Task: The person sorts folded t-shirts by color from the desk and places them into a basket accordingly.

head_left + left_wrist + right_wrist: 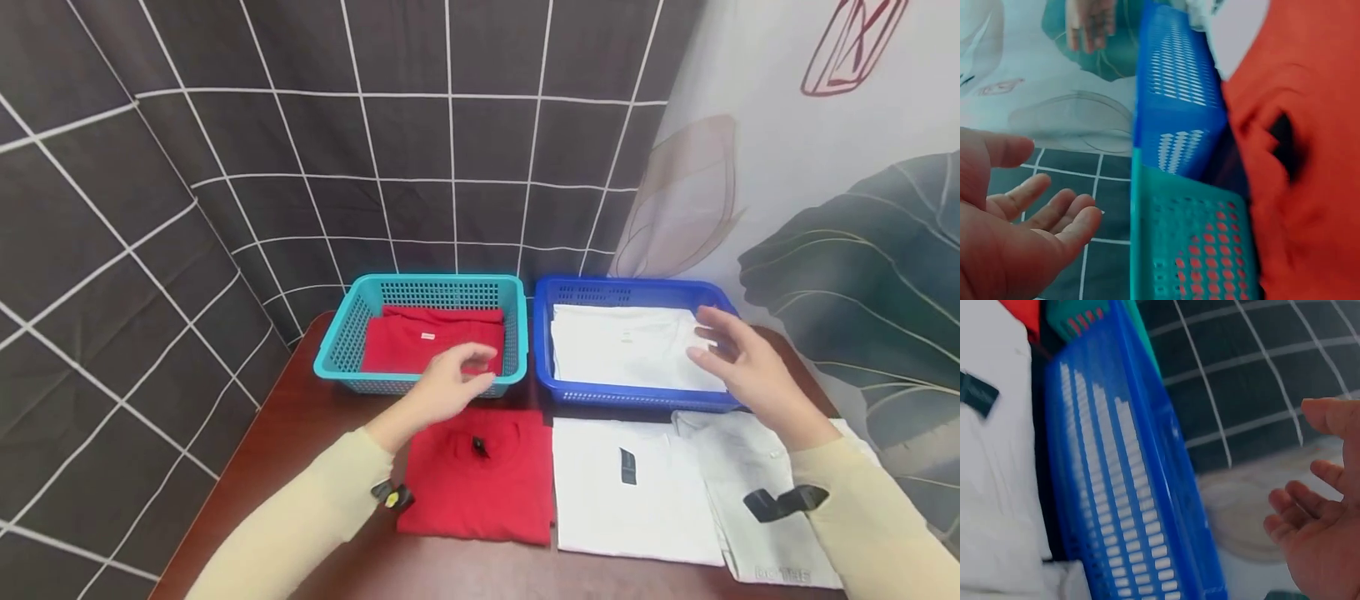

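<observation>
My left hand hovers over the front right part of the teal basket, its fingers relaxed and nothing in them. Inside that basket lie folded red shirts. Over the right side of the blue basket, my right hand is held up with fingers apart, holding nothing. Folded white shirts fill the blue basket. In front of the teal basket a folded red shirt lies flat on the table. Beside it is a folded white shirt with a dark label.
A folded pale grey shirt with lettering lies at the right, partly under my right forearm. The brown table ends at a dark grid-patterned curtain behind and to the left. A leaf-patterned curtain hangs at the right.
</observation>
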### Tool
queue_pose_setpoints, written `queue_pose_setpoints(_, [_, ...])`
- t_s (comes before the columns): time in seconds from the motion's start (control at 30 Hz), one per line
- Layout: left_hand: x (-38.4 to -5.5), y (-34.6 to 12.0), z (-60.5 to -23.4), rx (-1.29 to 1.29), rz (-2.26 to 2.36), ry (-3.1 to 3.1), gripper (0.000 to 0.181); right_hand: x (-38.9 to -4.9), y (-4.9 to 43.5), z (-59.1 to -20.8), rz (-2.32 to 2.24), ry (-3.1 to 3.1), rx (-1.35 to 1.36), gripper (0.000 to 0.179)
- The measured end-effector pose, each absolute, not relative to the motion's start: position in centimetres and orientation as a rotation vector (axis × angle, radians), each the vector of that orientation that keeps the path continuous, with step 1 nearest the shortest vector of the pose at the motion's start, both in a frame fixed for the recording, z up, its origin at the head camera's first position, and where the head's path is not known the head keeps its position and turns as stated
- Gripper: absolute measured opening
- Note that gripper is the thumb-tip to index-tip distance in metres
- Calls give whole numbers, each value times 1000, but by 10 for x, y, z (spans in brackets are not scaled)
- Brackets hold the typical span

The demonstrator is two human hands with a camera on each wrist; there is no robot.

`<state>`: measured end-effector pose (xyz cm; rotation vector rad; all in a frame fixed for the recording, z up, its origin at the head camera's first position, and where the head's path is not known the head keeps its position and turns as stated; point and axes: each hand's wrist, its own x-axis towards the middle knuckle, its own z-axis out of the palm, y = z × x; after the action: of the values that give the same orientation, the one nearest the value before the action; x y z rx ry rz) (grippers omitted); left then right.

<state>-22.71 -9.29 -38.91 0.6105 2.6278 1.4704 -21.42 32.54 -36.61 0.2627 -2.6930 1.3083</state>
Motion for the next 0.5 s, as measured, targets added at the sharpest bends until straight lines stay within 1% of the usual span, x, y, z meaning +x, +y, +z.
queue_pose_setpoints(0.13, [-207, -119, -402, 713, 1337, 2685, 42, -197, 304, -368, 1332, -2618, 433, 63])
queue_pose_setpoints(0.3, [-193, -141, -415, 806, 1148, 2802, 46, -179, 278, -377, 1411, -2554, 663, 65])
queue_pose_setpoints(0.43, [-186, -154, -428, 851, 998, 2831, 54, -170, 259, -396, 1409, -2542, 822, 66])
queue_pose_setpoints(0.5, [-182, -160, -433, 858, 919, 2828, 61, -166, 248, -407, 1350, -2567, 873, 64])
